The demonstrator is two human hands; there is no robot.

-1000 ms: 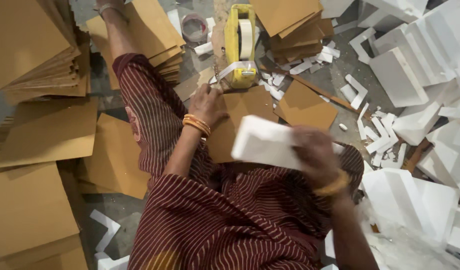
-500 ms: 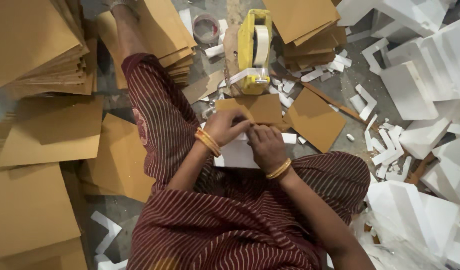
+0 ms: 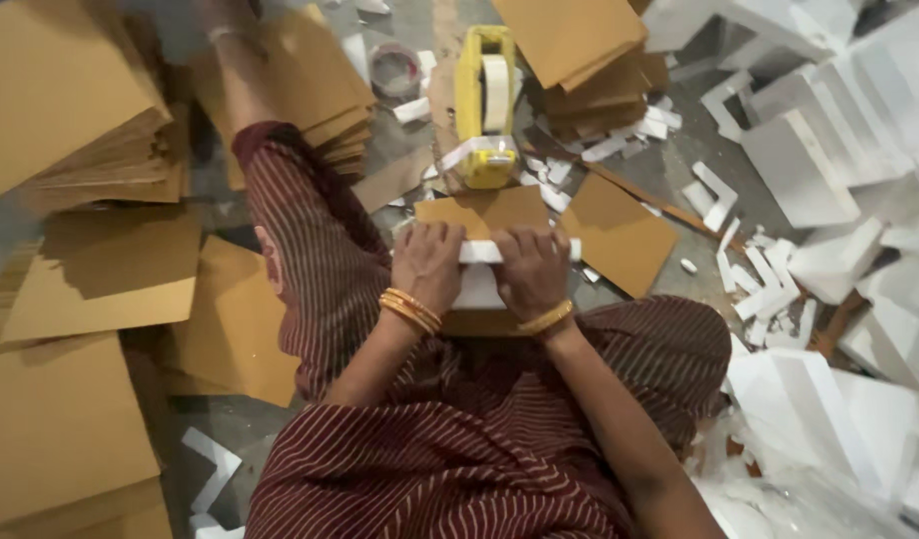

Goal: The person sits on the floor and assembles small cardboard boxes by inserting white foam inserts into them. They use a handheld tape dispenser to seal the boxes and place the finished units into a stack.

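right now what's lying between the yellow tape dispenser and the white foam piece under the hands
In the head view, a brown cardboard sheet lies between the yellow tape dispenser and the white foam piece; its near edge runs under the foam.

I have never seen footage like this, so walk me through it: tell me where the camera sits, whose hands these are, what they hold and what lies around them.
The camera is worn on a person's head and looks straight down at their lap and the floor. There is no machine, only two bare hands. The left hand and right hand press together on a white foam block lying on a brown cardboard sheet. Just beyond stands a yellow tape dispenser. Cardboard stacks lie to the left, and white foam pieces are scattered to the right.
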